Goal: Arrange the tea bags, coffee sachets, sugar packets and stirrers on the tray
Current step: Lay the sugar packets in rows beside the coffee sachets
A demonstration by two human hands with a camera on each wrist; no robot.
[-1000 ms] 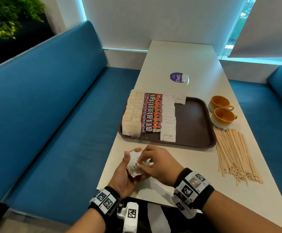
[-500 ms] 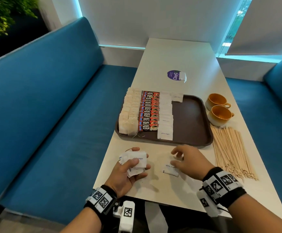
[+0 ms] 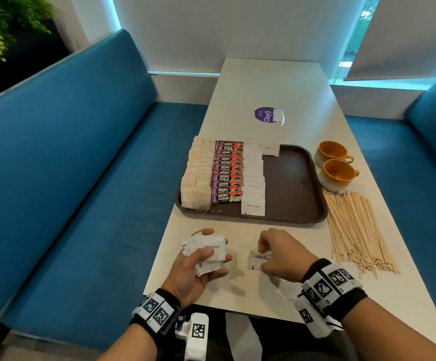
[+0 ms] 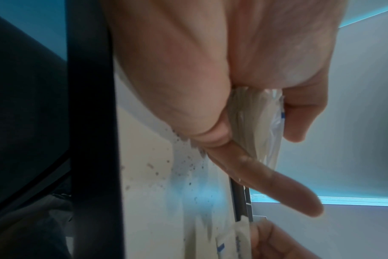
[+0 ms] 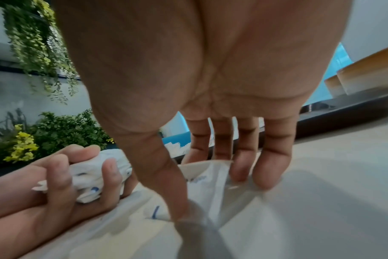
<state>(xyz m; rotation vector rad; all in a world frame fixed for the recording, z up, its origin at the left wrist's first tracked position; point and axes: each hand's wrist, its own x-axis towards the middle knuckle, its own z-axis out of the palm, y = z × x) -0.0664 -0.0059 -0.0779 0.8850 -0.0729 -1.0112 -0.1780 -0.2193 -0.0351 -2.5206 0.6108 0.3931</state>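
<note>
Sorting sugar packets is the step in hand. The left hand (image 3: 201,267) is curled round a loose bunch of packets (image 3: 206,252), held above the near edge of the surface (image 3: 284,82). The right hand (image 3: 280,252), apart from the left, pinches a single packet (image 3: 257,259) lying flat on the surface just in front of the tray (image 3: 293,183), thumb at its near edge and fingertips at its far edge. On the tray stand rows of tea bags (image 3: 197,175), coffee sachets (image 3: 227,173) and sugar (image 3: 253,183); the stirrers (image 3: 354,230) lie to its right, untouched. Next, the packet likely wants lifting and laying onto the sugar row. Half a second ago the right hand was spread open over this packet; now it has closed on it.
</note>
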